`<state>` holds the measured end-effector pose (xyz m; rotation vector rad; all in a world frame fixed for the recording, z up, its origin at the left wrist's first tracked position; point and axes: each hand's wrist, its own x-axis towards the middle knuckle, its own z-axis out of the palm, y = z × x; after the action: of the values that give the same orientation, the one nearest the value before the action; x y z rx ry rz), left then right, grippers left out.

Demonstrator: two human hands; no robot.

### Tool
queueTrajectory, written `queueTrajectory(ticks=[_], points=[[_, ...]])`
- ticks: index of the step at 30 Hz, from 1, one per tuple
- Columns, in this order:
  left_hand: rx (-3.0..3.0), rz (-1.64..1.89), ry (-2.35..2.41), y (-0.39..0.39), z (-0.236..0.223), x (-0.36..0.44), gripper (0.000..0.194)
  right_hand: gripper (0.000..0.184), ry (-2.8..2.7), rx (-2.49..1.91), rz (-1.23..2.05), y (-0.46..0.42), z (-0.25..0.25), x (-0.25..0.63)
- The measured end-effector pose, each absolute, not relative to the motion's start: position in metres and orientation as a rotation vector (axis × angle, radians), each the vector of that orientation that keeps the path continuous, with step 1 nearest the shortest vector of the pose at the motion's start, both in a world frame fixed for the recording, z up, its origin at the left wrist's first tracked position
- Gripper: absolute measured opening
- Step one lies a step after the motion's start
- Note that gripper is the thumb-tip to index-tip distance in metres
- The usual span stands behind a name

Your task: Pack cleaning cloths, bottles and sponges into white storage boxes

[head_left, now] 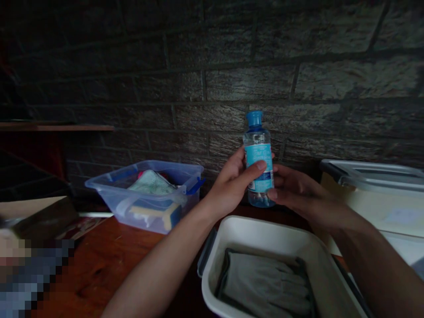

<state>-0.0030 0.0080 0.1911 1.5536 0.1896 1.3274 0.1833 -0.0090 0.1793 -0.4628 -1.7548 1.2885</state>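
Upright in both hands is a clear plastic bottle (pixel 258 152) with a blue cap and a light-blue label; its small print is unreadable. My left hand (pixel 233 179) wraps round the left side, thumb across the label. From the right, my right hand (pixel 293 187) grips the lower part, with the thumb near the base and the other fingers partly hidden behind. Below the bottle stands an open white bin (pixel 261 224) holding grey fabric gloves (pixel 261 280) with dark edging.
To the left sits a translucent blue-tinted tub (pixel 115 194) with cloths and sponges. A lidded storage box (pixel 380 198) stands on the right. An open cardboard box (pixel 43 221) is at far left on the wooden table (pixel 99 265). Behind everything rises a dark brick wall (pixel 149 88).
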Motion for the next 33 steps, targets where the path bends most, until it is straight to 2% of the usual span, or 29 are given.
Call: queueTrajectory(ticks=[5, 12, 14, 17, 19, 30, 33], points=[[1.557, 1.36, 0.189, 0.01, 0.19, -0.004, 0.035, 0.061, -1.767, -0.502, 1.318, -0.016, 0.184, 0.181], [1.512, 1.433, 0.251, 0.011, 0.186, -0.002, 0.037, 0.064, -1.797, -0.538, 1.303, -0.011, 0.178, 0.176], [1.478, 1.395, 0.241, 0.008, 0.187, -0.002, 0.035, 0.057, -1.833, -0.558, 1.325, -0.01, 0.177, 0.177], [1.415, 1.375, 0.204, 0.0, 0.191, -0.002, 0.032, 0.035, -1.9, -0.582, 1.371, -0.012, 0.179, 0.18], [1.366, 1.395, 0.206, -0.005, 0.194, -0.002, 0.033, 0.03, -1.911, -0.578, 1.401, -0.014, 0.18, 0.182], [1.314, 1.515, 0.232, -0.001, 0.202, -0.006, 0.027, 0.036, -1.851, -0.595, 1.313, -0.014, 0.183, 0.178], [1.341, 1.51, 0.203, 0.002, 0.202, -0.007, 0.034, 0.036, -1.856, -0.582, 1.3, -0.013, 0.182, 0.179]])
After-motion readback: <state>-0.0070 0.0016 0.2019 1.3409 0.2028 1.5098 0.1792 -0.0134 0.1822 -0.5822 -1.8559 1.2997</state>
